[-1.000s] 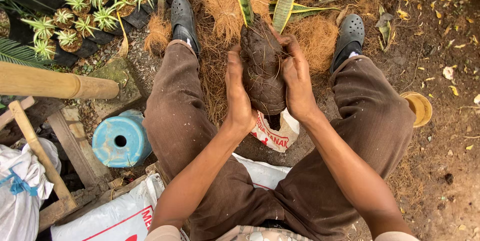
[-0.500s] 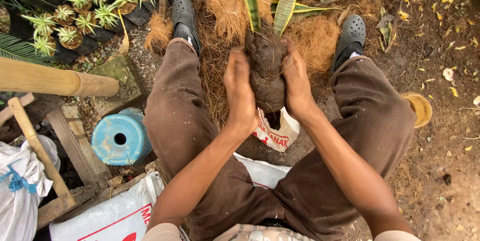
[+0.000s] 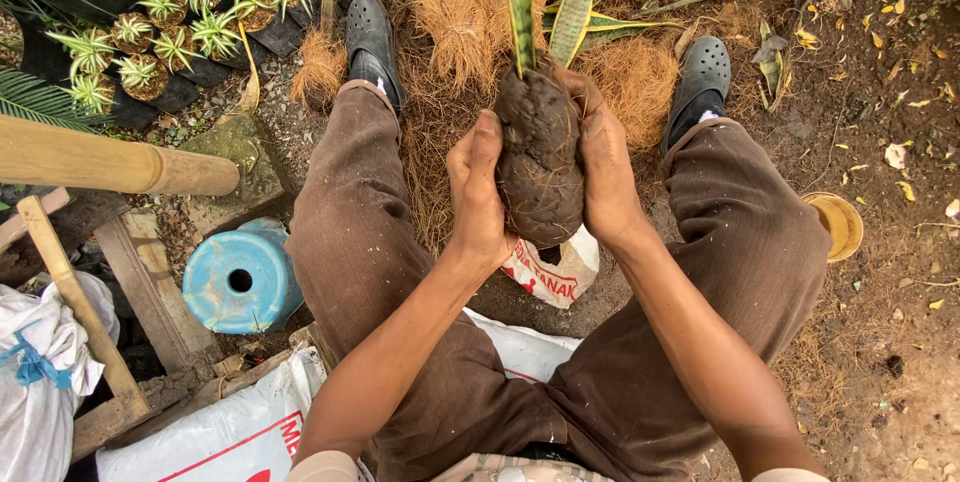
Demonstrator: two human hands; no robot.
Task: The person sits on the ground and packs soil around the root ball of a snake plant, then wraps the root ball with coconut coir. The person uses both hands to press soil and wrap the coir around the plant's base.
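Nearest the camera, the person's two bare forearms reach out over brown trousers, with a white woven plastic sack (image 3: 215,432) lying on the ground by the left knee. The left hand (image 3: 480,197) and the right hand (image 3: 600,177) meet around a dark, damp, egg-shaped ball of soil and roots (image 3: 540,157), held in the air between the knees. Each grip is pressed together against the ball, palms cupping opposite sides and fingers curled round it; a stiff green striped leaf (image 3: 518,2) rises from its top.

To shape such a ball well, I judge the pressure should stay even from both palms, with the ball turned a little between squeezes so no side crumbles, and the leaf base kept clear of the fingers.

Below the ball lies a small white printed plastic bag (image 3: 555,272). To the left stand an overturned blue plastic pot (image 3: 240,282) and a thick bamboo pole (image 3: 110,157). Farther off, loose brown coconut fibre (image 3: 460,32) spreads between the grey clogs, and small spiky green potted plants (image 3: 190,12) crowd the far left.
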